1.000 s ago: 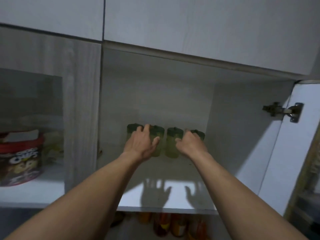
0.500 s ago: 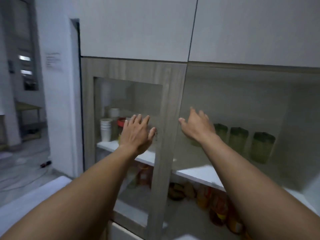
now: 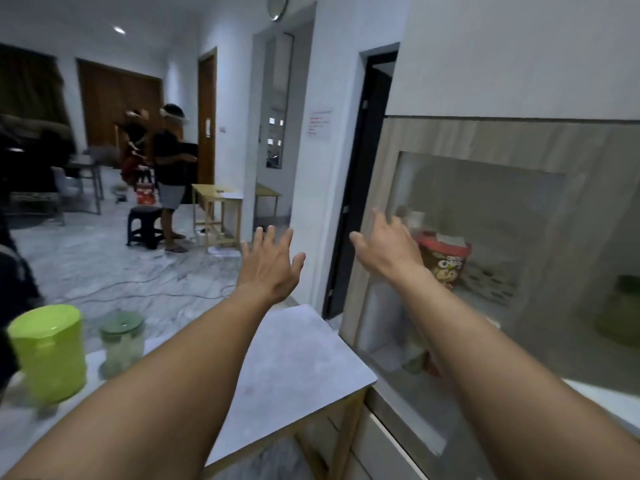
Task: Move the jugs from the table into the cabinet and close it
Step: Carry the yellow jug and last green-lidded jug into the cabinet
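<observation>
Grey-topped and pale, the desk (image 3: 304,355) sits nearest, carrying two jugs at its left end: a lime-green jug (image 3: 48,351) and, just beside it on the right, a clear jug with a dark green lid (image 3: 122,342). Both forearms stretch forward above the desk. The left hand (image 3: 268,268) hangs in the air with fingers spread wide, holding nothing. The right hand (image 3: 388,245) is also spread and empty, raised in front of the cabinet's glass door (image 3: 485,237). Behind the glass stands a red-lidded tub (image 3: 445,259); a blurred green jug (image 3: 620,310) shows further right on the shelf. Farther off, a person (image 3: 169,178) stands beside a dark stool (image 3: 145,225).
</observation>
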Tool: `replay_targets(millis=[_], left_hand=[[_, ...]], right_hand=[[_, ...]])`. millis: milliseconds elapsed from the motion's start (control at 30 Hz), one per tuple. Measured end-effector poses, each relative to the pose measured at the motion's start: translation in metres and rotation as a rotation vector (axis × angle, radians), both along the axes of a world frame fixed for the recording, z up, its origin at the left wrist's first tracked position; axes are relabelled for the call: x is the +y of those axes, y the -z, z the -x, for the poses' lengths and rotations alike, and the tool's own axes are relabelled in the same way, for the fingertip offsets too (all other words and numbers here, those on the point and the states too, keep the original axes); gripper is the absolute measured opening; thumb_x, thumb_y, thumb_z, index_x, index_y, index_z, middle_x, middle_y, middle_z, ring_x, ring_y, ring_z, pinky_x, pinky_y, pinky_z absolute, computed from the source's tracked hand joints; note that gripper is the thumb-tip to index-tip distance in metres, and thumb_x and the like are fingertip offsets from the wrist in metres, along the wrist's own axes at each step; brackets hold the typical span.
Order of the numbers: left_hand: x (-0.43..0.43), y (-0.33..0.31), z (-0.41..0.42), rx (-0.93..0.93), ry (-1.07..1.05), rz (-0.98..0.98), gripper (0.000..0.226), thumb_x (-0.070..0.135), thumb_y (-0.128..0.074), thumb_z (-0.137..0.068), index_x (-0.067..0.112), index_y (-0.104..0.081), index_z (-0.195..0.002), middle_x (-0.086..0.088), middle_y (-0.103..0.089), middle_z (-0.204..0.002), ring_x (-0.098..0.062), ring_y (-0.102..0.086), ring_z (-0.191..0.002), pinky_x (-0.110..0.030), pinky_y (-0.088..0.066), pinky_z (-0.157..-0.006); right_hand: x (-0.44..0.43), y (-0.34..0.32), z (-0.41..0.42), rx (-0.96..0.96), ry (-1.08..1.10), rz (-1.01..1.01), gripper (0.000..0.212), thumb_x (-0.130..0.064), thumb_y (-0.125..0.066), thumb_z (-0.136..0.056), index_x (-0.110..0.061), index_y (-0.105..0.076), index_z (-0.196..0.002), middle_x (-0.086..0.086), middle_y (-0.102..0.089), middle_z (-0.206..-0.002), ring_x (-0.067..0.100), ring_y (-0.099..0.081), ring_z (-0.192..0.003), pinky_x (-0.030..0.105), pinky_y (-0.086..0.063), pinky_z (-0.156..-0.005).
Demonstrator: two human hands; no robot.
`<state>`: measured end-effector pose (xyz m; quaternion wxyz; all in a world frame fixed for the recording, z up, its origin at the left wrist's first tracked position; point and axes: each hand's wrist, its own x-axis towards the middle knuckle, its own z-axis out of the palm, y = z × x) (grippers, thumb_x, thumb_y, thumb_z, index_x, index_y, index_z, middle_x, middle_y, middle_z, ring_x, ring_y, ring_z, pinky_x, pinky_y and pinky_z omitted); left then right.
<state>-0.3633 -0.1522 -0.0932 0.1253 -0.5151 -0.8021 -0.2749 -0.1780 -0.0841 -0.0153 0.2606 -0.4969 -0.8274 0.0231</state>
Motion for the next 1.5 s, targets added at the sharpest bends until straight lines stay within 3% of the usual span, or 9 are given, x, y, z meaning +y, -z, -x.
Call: replay_targets(millis=[300, 467, 667, 800, 967, 1267, 1400, 1500], left_hand=[[-0.113, 0.037, 0.141, -0.049, -0.215, 0.039, 0.058, 0.048, -0.032, -0.100, 0.024, -0.026, -0.152, -0.011, -0.023, -0.161, -0.032, -0.013, -0.150, -0.058, -0.018, -0.116], [-0.169, 0.079, 0.203, -0.101, -0.325, 0.061, 0.055, 0.045, -0.033, -0.101, 0.024, -0.029, -0.152, -0.010, -0.027, -0.159, -0.031, -0.016, -0.149, -0.055, -0.019, -0.116], [-0.211, 0.128, 0.263, -0.177, -0.451, 0.008, 0.053, 0.040, -0.042, -0.098, 0.018, -0.038, -0.147, -0.012, -0.041, -0.148, -0.031, -0.034, -0.139, -0.050, -0.031, -0.111], [-0.220, 0.164, 0.291, -0.316, -0.534, -0.041, 0.055, 0.037, -0.050, -0.094, 0.014, -0.041, -0.144, -0.014, -0.045, -0.144, -0.036, -0.043, -0.130, -0.050, -0.037, -0.106], [-0.221, 0.217, 0.329, -0.572, -0.672, -0.101, 0.056, 0.042, -0.050, -0.095, 0.017, -0.039, -0.144, -0.012, -0.044, -0.144, -0.034, -0.042, -0.132, -0.050, -0.039, -0.105], [-0.180, 0.293, 0.388, -0.905, -0.759, -0.223, 0.063, 0.053, -0.056, -0.091, 0.019, -0.039, -0.141, -0.006, -0.046, -0.145, -0.027, -0.047, -0.129, -0.040, -0.041, -0.099], [-0.167, 0.311, 0.402, -0.994, -0.809, -0.323, 0.061, 0.057, -0.067, -0.081, 0.023, -0.048, -0.128, 0.003, -0.056, -0.121, -0.021, -0.055, -0.113, -0.038, -0.045, -0.094], [-0.161, 0.317, 0.411, -1.020, -0.850, -0.408, 0.051, 0.058, -0.073, -0.075, 0.028, -0.054, -0.111, 0.009, -0.062, -0.106, -0.013, -0.060, -0.097, -0.032, -0.046, -0.083]], right_hand=[[-0.060, 0.043, 0.165, -0.015, -0.258, 0.092, 0.071, -0.051, -0.041, -0.098, -0.018, -0.021, -0.157, 0.019, -0.031, -0.157, 0.040, -0.034, -0.141, 0.056, -0.038, -0.108], [-0.094, 0.083, 0.243, -0.009, -0.366, 0.142, 0.064, -0.050, -0.045, -0.099, -0.013, -0.031, -0.150, 0.019, -0.039, -0.148, 0.040, -0.038, -0.135, 0.051, -0.042, -0.103], [-0.122, 0.137, 0.322, -0.020, -0.477, 0.201, 0.064, -0.046, -0.046, -0.098, -0.014, -0.030, -0.151, 0.017, -0.041, -0.147, 0.039, -0.043, -0.132, 0.051, -0.044, -0.101], [-0.125, 0.178, 0.368, -0.047, -0.528, 0.260, 0.065, -0.043, -0.048, -0.098, -0.015, -0.028, -0.153, 0.016, -0.039, -0.149, 0.038, -0.044, -0.132, 0.050, -0.044, -0.101], [-0.119, 0.251, 0.424, -0.062, -0.588, 0.384, 0.063, -0.040, -0.051, -0.097, -0.016, -0.029, -0.151, 0.014, -0.043, -0.143, 0.036, -0.048, -0.127, 0.049, -0.047, -0.098], [-0.087, 0.359, 0.496, 0.001, -0.530, 0.600, 0.066, -0.037, -0.059, -0.094, -0.015, -0.028, -0.148, 0.014, -0.042, -0.141, 0.036, -0.049, -0.126, 0.049, -0.049, -0.095], [-0.078, 0.391, 0.519, 0.157, -0.431, 0.744, 0.060, -0.040, -0.069, -0.086, -0.017, -0.038, -0.133, 0.011, -0.054, -0.133, 0.034, -0.056, -0.118, 0.045, -0.052, -0.089], [-0.080, 0.413, 0.535, 0.251, -0.346, 0.858, 0.048, -0.044, -0.072, -0.084, -0.020, -0.045, -0.117, 0.005, -0.065, -0.115, 0.030, -0.062, -0.106, 0.039, -0.051, -0.080]])
